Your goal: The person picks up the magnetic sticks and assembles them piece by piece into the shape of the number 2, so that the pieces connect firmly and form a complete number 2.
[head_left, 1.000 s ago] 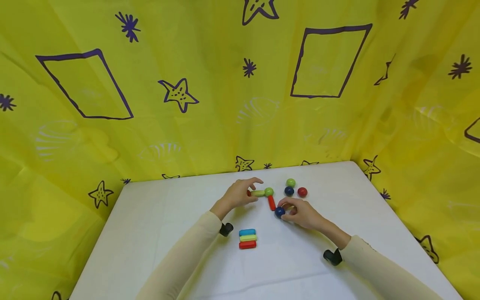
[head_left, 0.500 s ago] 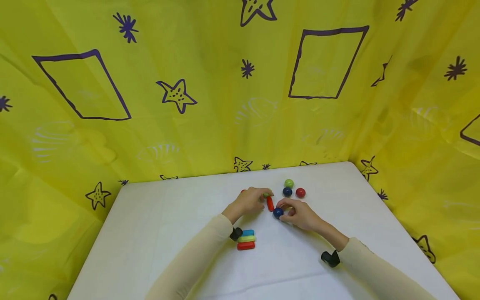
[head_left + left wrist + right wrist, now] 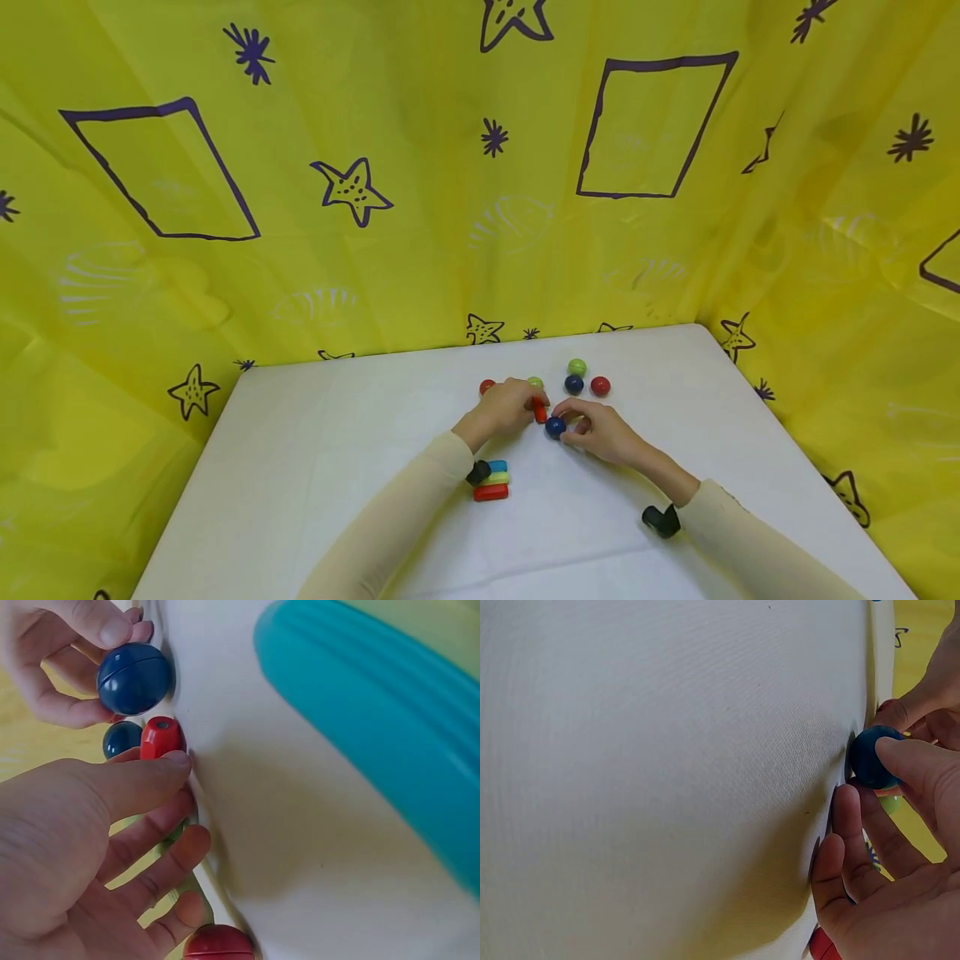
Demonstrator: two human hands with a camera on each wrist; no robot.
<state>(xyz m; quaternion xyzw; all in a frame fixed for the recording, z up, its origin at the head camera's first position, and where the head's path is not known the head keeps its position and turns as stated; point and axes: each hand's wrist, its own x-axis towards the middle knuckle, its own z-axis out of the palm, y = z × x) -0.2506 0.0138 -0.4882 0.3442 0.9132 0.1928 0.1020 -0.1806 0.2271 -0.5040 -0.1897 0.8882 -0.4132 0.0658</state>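
- Joining the red bar and the blue ball looks like the step in hand; both are on the bench, bar end just beside ball. Contact: can't tell.
- Left hand: narrow, thumb and finger pinching the bar, other fingers loosely spread.
- Right hand: narrow too, thumb and fingertips holding the ball.
- Bar's far end points at a green ball, partly behind the left hand; can't tell if they touch.
- Next move, my read: hold the ball steady, line the bar end up square to it, keep the green ball undisturbed.
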